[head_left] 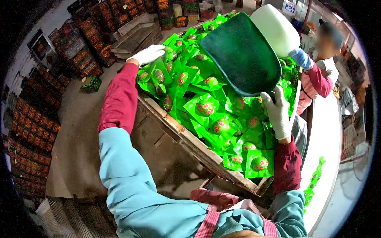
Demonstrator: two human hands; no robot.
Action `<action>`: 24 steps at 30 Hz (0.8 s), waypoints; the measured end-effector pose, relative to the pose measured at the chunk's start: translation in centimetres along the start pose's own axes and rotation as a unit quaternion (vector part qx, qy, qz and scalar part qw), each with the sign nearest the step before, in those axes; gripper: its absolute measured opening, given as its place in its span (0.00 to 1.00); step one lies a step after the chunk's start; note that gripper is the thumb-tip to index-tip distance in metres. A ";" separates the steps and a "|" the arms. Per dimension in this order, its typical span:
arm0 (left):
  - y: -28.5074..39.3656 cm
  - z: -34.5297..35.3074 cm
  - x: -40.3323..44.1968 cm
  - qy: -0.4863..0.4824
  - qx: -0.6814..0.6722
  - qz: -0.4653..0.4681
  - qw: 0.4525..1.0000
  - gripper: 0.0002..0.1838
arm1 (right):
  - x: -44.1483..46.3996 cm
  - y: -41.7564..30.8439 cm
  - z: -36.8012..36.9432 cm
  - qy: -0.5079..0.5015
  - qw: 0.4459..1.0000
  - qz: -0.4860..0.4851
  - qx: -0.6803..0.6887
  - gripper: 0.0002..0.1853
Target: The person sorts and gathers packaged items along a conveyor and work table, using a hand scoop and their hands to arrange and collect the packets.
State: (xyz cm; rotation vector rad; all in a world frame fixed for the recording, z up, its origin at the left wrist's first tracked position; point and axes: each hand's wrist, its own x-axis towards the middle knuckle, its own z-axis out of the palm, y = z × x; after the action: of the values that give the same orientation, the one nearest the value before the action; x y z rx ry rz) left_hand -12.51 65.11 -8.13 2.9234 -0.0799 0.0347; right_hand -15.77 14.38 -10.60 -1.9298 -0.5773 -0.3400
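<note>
My left hand, in a white glove, lies on the bagged fruit at the left rim of a wooden bin, fingers stretched out. Glossy green packets with red print, each around a round fruit, fill this bin. At its right side, my right hand, also white-gloved, grips the lower edge of a dark green plastic scoop. The scoop is tilted over the packets, and its rim hides some of my fingertips.
Across the bin a co-worker's blue-gloved hand is at a white scoop. On the right runs a white conveyor surface with a line of green packets. Stacked crates of orange fruit line the left; wooden pallets stand behind.
</note>
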 end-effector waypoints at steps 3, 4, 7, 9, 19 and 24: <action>-2.4 1.1 0.2 0.041 -0.032 0.003 0.999 0.30 | 0.2 0.2 0.2 0.001 1.000 -0.028 -0.002 0.13; -2.0 0.9 0.0 0.056 -0.058 0.020 0.997 0.30 | 0.2 0.5 0.2 0.005 0.999 -0.048 0.009 0.13; 1.5 -2.4 -1.5 0.098 -0.118 0.012 0.988 0.24 | 0.0 -0.2 -0.4 -0.005 1.000 0.013 -0.016 0.14; 3.0 -3.1 -2.3 0.090 -0.012 0.021 0.996 0.24 | 0.0 0.0 -0.2 -0.012 1.000 0.024 -0.003 0.14; 6.4 -4.4 -3.5 0.374 -0.097 -0.063 0.920 0.17 | 0.4 2.0 -0.2 -0.010 1.000 -0.013 -0.016 0.15; 2.9 -2.9 -4.1 0.176 0.005 -0.214 0.961 0.16 | 0.3 1.4 -0.3 -0.021 0.999 0.026 0.018 0.16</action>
State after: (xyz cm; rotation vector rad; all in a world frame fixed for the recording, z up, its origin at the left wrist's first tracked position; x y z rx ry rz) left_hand -16.84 63.11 -4.81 2.8249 0.6047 0.4810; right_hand -14.79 13.75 -11.40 -1.9169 -0.5571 -0.2546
